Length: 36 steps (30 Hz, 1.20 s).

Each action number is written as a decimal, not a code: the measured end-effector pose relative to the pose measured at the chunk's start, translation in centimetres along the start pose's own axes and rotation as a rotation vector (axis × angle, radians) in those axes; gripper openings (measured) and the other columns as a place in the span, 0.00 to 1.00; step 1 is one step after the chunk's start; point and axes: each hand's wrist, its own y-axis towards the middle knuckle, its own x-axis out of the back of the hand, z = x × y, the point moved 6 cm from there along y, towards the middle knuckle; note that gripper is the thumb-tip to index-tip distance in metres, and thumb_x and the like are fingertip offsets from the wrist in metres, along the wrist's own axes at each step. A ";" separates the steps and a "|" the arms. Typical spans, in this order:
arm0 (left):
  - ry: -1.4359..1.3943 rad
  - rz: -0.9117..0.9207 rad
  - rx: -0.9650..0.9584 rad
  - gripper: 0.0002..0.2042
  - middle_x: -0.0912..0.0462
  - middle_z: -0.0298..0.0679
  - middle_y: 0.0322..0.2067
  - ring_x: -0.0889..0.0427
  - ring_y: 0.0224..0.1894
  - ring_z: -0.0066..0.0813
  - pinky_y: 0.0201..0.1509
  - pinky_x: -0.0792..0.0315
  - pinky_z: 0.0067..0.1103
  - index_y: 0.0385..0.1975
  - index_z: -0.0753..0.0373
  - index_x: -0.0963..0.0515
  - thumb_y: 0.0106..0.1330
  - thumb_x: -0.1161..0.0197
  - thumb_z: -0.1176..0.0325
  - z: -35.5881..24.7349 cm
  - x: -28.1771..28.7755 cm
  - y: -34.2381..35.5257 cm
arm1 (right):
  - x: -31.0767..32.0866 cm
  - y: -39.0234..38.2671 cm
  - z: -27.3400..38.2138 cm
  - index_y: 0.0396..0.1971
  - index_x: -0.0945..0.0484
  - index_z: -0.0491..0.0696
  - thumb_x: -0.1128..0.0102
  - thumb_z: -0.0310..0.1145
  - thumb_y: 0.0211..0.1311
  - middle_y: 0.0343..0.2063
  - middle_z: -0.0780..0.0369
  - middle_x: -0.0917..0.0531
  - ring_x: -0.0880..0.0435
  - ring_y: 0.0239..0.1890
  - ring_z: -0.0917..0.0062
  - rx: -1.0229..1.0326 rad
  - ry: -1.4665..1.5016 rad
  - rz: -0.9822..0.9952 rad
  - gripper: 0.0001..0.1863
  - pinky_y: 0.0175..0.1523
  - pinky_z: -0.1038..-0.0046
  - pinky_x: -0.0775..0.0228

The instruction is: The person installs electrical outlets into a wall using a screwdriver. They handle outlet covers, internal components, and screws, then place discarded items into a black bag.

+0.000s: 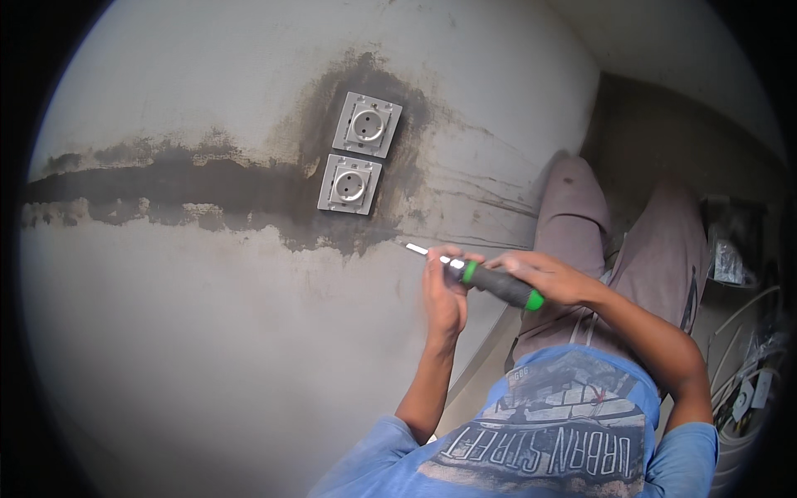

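Dark-streaked wall [207,332]: two sockets [368,126], screwdriver [502,287] near; cables [724,411] far right.

At five o'clock, the blue T-shirt [573,419] carries a line of large pale capitals [540,452], two words printed across its chest, upside down in this view. A smaller cluster of characters [521,373] sits near its hem, between four and five o'clock.

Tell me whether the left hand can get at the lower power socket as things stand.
Probably yes: the lower power socket is uncovered and the left hand is nearby, though the green-and-black screwdriver it grips near the front may need shifting first.
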 end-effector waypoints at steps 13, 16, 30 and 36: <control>0.403 0.215 -0.079 0.15 0.16 0.48 0.41 0.14 0.41 0.32 0.40 0.15 0.25 0.43 0.66 0.24 0.75 0.46 0.58 -3.7 -1.9 1.5 | 4.3 -7.0 2.3 0.39 0.22 0.43 0.37 0.45 0.65 0.22 0.65 0.22 0.24 0.28 0.80 0.011 -0.245 -0.136 0.18 0.36 0.74 0.32; 0.808 0.119 -0.410 0.13 0.15 0.43 0.39 0.14 0.39 0.30 0.40 0.18 0.26 0.38 0.64 0.21 0.76 0.46 0.60 -11.5 1.2 3.6 | 5.6 -8.4 2.6 0.32 0.21 0.42 0.36 0.44 0.62 0.20 0.61 0.23 0.25 0.24 0.76 0.074 -0.301 -0.196 0.18 0.33 0.71 0.33; 2.008 0.049 -1.132 0.18 0.34 0.41 0.68 0.49 0.75 0.47 0.77 0.68 0.46 0.52 0.57 0.20 0.61 0.44 0.71 -20.3 -2.4 8.1 | 7.2 -10.4 3.7 0.32 0.18 0.40 0.32 0.42 0.51 0.25 0.49 0.18 0.18 0.30 0.53 -0.015 -0.622 -0.367 0.18 0.38 0.62 0.28; 0.902 0.174 -0.460 0.12 0.14 0.41 0.35 0.16 0.37 0.27 0.43 0.26 0.22 0.40 0.66 0.17 0.72 0.48 0.68 -12.6 -2.0 4.7 | 4.4 -8.2 9.9 0.42 0.20 0.42 0.34 0.33 0.53 0.32 0.51 0.18 0.17 0.35 0.59 0.216 -0.557 -0.523 0.17 0.43 0.66 0.27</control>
